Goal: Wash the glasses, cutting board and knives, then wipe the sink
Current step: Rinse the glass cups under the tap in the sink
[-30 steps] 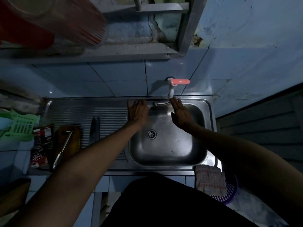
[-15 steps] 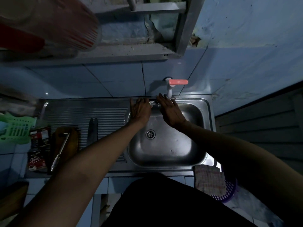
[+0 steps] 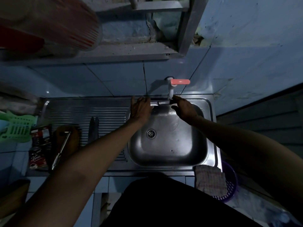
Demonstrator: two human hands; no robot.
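Both hands reach over the back of the steel sink (image 3: 168,154). My left hand (image 3: 141,108) lies flat with straight fingers on the basin's back left rim. My right hand (image 3: 184,108) hovers with relaxed fingers just under the white tap (image 3: 170,90) with its red lever; it holds nothing. A wooden cutting board (image 3: 65,141) lies on the ribbed drainboard (image 3: 78,110) at the left, with a knife (image 3: 61,151) on top of it. Two dark knives (image 3: 93,128) rest side by side on the drainboard. No glass can be made out.
A checked cloth (image 3: 209,179) hangs at the sink's front right corner over a purple basket (image 3: 229,187). Sachet packets (image 3: 39,148) and a green plastic basket (image 3: 16,128) sit at the far left. A shelf with a red-striped container (image 3: 68,27) overhangs the wall.
My right hand, close beside the left half a second ago, has moved right, back under the tap. My left hand stays on the back rim.
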